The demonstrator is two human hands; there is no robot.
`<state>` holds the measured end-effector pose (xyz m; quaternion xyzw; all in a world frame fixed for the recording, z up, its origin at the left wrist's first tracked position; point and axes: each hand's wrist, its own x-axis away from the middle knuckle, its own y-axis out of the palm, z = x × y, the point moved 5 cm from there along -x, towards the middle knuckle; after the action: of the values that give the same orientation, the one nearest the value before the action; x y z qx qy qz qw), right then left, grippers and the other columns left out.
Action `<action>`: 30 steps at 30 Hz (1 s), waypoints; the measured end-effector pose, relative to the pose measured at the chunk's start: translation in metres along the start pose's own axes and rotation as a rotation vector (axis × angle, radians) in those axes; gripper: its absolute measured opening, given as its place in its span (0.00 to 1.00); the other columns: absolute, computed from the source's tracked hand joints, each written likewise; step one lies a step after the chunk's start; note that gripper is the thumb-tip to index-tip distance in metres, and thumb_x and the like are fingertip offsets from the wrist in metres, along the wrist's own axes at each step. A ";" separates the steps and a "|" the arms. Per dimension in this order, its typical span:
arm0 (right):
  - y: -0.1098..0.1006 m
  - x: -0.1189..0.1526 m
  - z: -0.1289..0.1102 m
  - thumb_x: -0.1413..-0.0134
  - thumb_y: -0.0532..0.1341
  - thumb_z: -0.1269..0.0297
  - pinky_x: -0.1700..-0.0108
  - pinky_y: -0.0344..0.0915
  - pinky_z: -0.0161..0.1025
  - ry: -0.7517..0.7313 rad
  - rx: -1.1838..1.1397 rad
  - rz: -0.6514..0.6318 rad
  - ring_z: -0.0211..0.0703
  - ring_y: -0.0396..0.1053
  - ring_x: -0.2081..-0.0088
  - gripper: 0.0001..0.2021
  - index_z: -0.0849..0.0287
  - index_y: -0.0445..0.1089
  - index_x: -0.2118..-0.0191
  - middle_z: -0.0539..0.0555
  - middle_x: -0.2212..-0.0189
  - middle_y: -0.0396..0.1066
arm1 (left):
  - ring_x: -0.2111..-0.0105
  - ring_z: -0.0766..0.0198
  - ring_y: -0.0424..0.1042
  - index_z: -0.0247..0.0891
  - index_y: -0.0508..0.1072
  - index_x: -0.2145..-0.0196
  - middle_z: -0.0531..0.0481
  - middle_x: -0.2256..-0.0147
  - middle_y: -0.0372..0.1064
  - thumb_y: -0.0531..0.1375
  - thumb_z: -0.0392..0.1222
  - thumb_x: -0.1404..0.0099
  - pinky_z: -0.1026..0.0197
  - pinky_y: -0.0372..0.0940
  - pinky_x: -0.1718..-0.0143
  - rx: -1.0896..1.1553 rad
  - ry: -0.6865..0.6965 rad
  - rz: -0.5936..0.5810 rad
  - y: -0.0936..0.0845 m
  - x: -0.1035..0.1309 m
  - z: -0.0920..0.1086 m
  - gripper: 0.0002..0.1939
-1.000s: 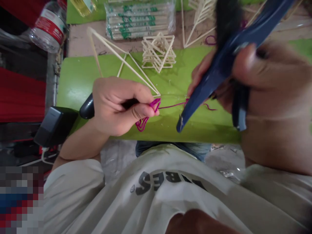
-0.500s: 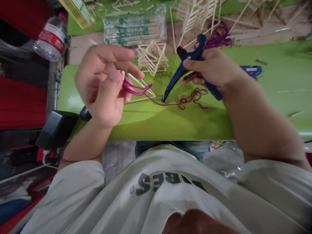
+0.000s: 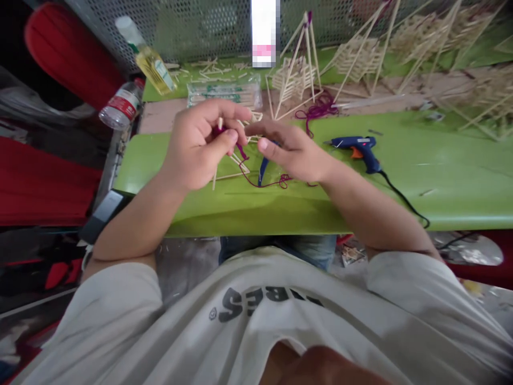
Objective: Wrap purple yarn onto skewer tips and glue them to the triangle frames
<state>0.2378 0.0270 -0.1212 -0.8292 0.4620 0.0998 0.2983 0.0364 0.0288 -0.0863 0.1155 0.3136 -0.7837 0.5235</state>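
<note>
My left hand (image 3: 200, 144) is closed, its thumb and fingers pinching purple yarn (image 3: 242, 153) and a pale wooden stick (image 3: 220, 123) that pokes up between them. A strand of the yarn trails down to the green bench top. Close by on the right is my right hand (image 3: 292, 152), thumb and fingers apart, nothing visible in its grasp. The blue pliers-like tool (image 3: 263, 170) lies below it, partly covered by the hand. Under my left hand rests a triangle of thin sticks (image 3: 232, 175). A small stacked-stick piece (image 3: 256, 116) is mostly hidden behind my fingers.
A blue glue gun (image 3: 356, 143) with a black cord lies to the right. Behind are stick pyramids (image 3: 296, 80), a purple yarn bundle (image 3: 320, 107) and a plastic packet of sticks (image 3: 224, 93). Two bottles, one with yellow liquid (image 3: 154, 67), one clear (image 3: 120, 107), stand left.
My right hand has let go of the blue tool, now on the bench, and moved left to my left hand. My left hand still pinches the yarn. The view has tilted up.
</note>
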 end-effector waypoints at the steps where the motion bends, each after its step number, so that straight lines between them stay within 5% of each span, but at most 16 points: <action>1: 0.008 -0.003 -0.004 0.25 0.59 0.32 0.42 0.77 0.46 -0.007 -0.107 -0.069 0.45 0.80 0.49 0.31 0.59 0.80 0.46 0.56 0.51 0.83 | 0.74 0.69 0.69 0.41 0.84 0.46 0.50 0.65 0.81 0.71 0.58 0.24 0.59 0.64 0.74 0.004 0.001 -0.012 0.002 -0.006 0.007 0.20; 6: 0.029 0.005 0.000 0.25 0.63 0.37 0.51 0.76 0.37 0.125 -0.505 -0.225 0.40 0.81 0.59 0.27 0.61 0.78 0.59 0.56 0.63 0.84 | 0.74 0.71 0.68 0.32 0.84 0.50 0.50 0.70 0.76 0.74 0.54 0.26 0.63 0.66 0.72 -0.020 -0.060 -0.036 0.004 -0.029 0.035 0.21; 13: 0.033 0.016 0.010 0.27 0.66 0.38 0.53 0.77 0.39 0.248 -0.705 -0.216 0.44 0.83 0.57 0.25 0.58 0.74 0.63 0.57 0.59 0.86 | 0.80 0.71 0.63 0.37 0.87 0.54 0.50 0.74 0.75 0.81 0.56 0.38 0.61 0.56 0.80 0.053 -0.155 0.022 -0.020 -0.049 0.051 0.23; 22: 0.023 0.021 0.016 0.21 0.58 0.40 0.48 0.78 0.44 0.129 -0.403 -0.265 0.45 0.81 0.57 0.25 0.58 0.79 0.58 0.59 0.58 0.86 | 0.77 0.67 0.65 0.36 0.89 0.55 0.46 0.73 0.75 0.79 0.46 0.39 0.60 0.53 0.77 -0.024 -0.151 0.008 -0.037 -0.065 0.075 0.17; 24: 0.019 0.021 0.020 0.21 0.59 0.43 0.44 0.78 0.48 0.056 -0.264 -0.205 0.48 0.81 0.52 0.23 0.58 0.80 0.55 0.60 0.55 0.85 | 0.76 0.68 0.67 0.36 0.89 0.53 0.46 0.71 0.77 0.76 0.39 0.36 0.61 0.54 0.76 -0.041 -0.176 -0.031 -0.039 -0.066 0.082 0.14; 27: 0.005 0.019 0.022 0.22 0.60 0.49 0.31 0.71 0.57 -0.067 -0.061 0.057 0.54 0.77 0.40 0.18 0.57 0.80 0.51 0.63 0.45 0.82 | 0.74 0.69 0.71 0.33 0.88 0.50 0.46 0.68 0.79 0.70 0.31 0.32 0.64 0.57 0.75 -0.075 -0.236 -0.094 -0.041 -0.066 0.085 0.14; 30: -0.007 0.018 0.018 0.25 0.63 0.50 0.31 0.71 0.58 -0.128 -0.008 0.280 0.54 0.76 0.39 0.15 0.56 0.77 0.48 0.63 0.45 0.80 | 0.73 0.73 0.72 0.24 0.85 0.45 0.45 0.69 0.79 0.69 0.33 0.29 0.68 0.61 0.73 -0.010 -0.258 -0.182 -0.036 -0.065 0.078 0.16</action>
<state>0.2554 0.0274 -0.1410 -0.7498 0.5527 0.1948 0.3071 0.0431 0.0387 0.0203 -0.0179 0.2567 -0.8348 0.4867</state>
